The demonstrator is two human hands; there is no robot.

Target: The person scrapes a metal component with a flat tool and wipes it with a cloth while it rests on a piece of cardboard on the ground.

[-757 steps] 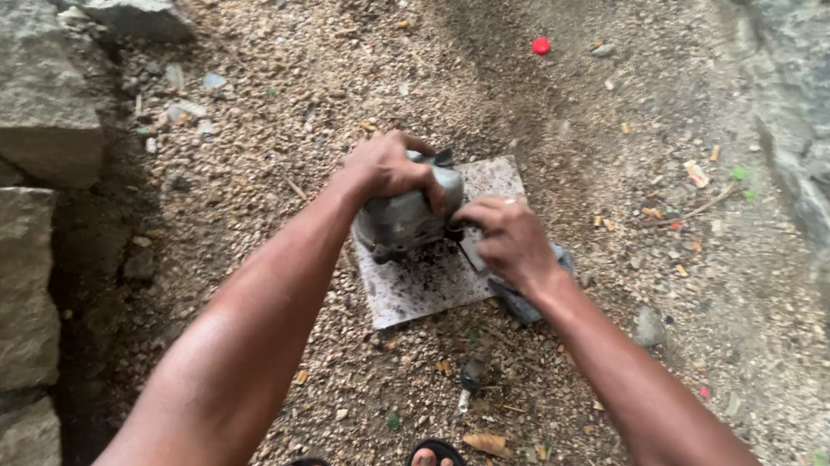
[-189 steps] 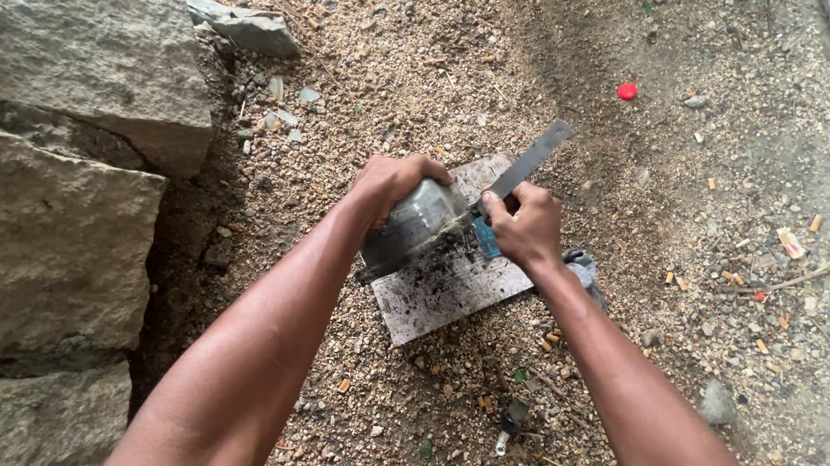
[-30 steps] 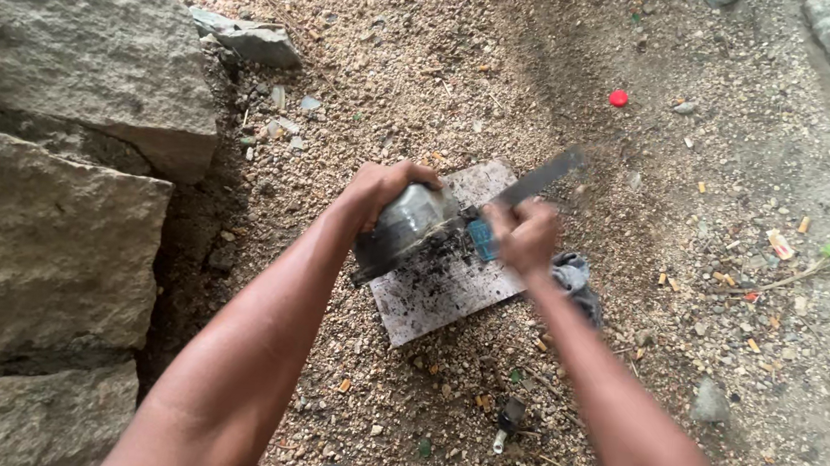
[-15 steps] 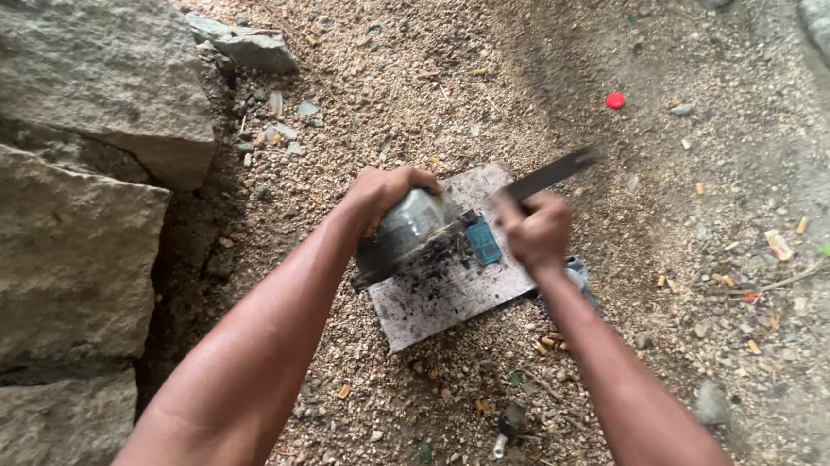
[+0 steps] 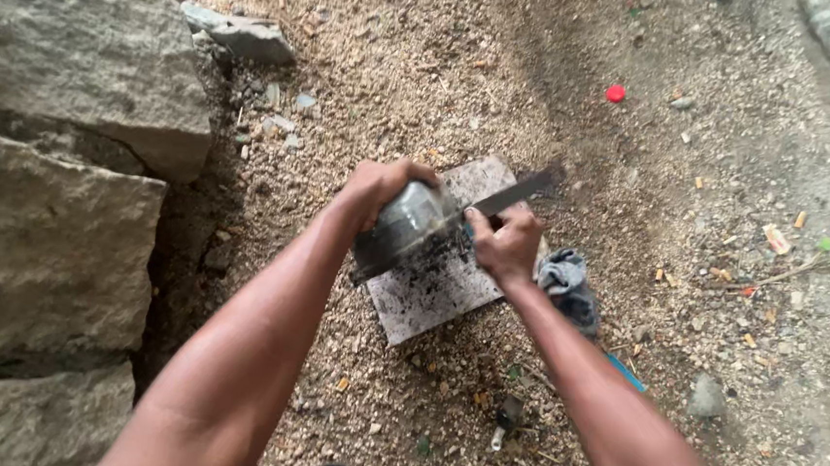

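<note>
Scraping a sooty pot mid-frame

My left hand (image 5: 384,184) grips the tilted metal pot (image 5: 403,230) over the grey slab (image 5: 435,298); right hand (image 5: 504,247) fingers closed around a knife (image 5: 515,192) beside it.

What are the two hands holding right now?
Left hand: closed on a round grey metal pot.
Right hand: closed on a long dark blade.

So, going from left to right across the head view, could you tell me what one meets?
Stacked stone blocks → left hand on a metal pot → right hand with a dark blade → crumpled grey cloth → small grey stone.
</note>
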